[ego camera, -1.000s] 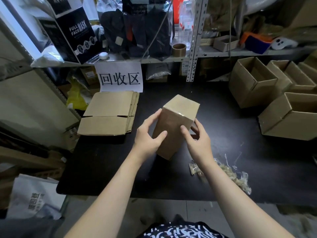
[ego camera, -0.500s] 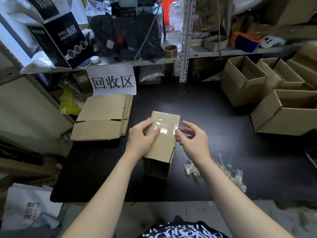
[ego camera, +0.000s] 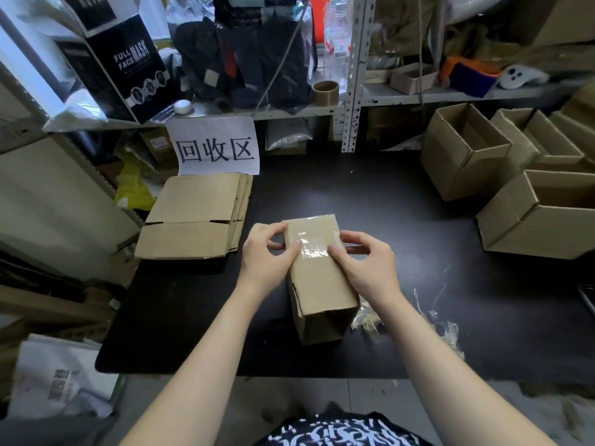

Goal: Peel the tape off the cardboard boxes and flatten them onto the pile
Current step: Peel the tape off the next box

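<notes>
The cardboard box [ego camera: 322, 278] has come down since a second ago. Back then I held it up on one corner; now it lies flat on the black table [ego camera: 402, 220], right in front of me.

My left hand [ego camera: 265, 255] holds the box from its left side and my right hand [ego camera: 367, 265] from its right. On both hands the fingers curl against the side wall and the thumb lies on top. Both thumbs touch the clear tape [ego camera: 314, 246], which shines across the far half of the top face. I think I hold it this way so the box cannot slide while a thumb hunts for a loose tape edge. I cannot tell if an edge has lifted yet.

The box is long and thin. Its long side runs from me toward the shelf, leaning a little to the left at the far end. The taped end points away from me. The near end looks open, with a flap showing, but I am not sure.

The pile of flat boxes [ego camera: 193, 217] waits well to the left, under the paper sign [ego camera: 215, 148]. Crumpled old tape [ego camera: 370, 320] lies just beside the box on the right.
</notes>
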Tool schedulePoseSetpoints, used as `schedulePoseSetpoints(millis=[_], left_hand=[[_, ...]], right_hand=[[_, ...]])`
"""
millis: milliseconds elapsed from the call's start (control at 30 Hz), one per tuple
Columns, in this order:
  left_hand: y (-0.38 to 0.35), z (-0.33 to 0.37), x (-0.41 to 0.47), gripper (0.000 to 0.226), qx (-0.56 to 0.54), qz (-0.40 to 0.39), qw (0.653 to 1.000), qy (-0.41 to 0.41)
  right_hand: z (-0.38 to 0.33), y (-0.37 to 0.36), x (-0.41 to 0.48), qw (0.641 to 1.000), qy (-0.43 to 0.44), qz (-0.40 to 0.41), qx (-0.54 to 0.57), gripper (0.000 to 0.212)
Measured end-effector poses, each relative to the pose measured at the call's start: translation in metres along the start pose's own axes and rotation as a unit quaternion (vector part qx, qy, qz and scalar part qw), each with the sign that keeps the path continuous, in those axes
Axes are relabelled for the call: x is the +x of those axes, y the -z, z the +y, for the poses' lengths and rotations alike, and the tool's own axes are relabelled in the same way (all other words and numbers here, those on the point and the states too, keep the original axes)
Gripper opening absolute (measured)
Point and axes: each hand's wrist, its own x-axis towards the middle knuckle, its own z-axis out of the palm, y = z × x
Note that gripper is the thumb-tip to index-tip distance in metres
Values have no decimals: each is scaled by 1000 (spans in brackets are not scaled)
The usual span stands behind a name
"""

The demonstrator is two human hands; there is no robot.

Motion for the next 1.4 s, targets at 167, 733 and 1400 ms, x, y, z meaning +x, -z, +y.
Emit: schedulePoseSetpoints(millis=[167, 733, 1400], left_hand=[[-1, -2, 11, 51, 2, -37, 999, 8], [-1, 0, 4, 37, -114, -80, 989, -40], [9, 26, 2, 43, -101, -41, 984, -138]], right_hand=[[0, 1, 2, 1000, 8, -6, -10, 16], [-5, 3, 22, 988, 73, -48, -129, 32], [-22, 13, 20, 982, 143, 50, -110, 8]])
